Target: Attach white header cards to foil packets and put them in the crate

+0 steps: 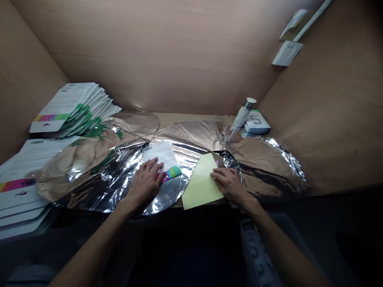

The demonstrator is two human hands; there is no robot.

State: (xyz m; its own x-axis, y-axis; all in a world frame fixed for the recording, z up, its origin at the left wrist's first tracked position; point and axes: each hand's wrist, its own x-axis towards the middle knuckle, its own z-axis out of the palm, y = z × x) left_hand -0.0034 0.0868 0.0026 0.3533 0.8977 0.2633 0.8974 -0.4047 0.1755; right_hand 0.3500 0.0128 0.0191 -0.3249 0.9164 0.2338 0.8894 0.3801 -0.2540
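My left hand [146,179] lies on a small printed card or packet [168,156] with a pink, blue and green band. Its fingers are spread across the print, pressing it down on a shiny foil balloon sheet [122,191]. A pale yellow sheet of paper [201,185] rests at the front edge, partly over the foil. My right hand [229,181] is at that paper's right side, fingers bent together over its edge; the thumb is hidden. A bit of pink shows just beyond those fingertips.
Stacks of printed cards [64,99] and more cards [22,195] stand at the left. A white bottle with a silver cap [243,113] leans by a pile of small packets [256,122]. A grey crate [259,255] sits below, right. Board walls [167,52] enclose the table; one carries a socket [287,53].
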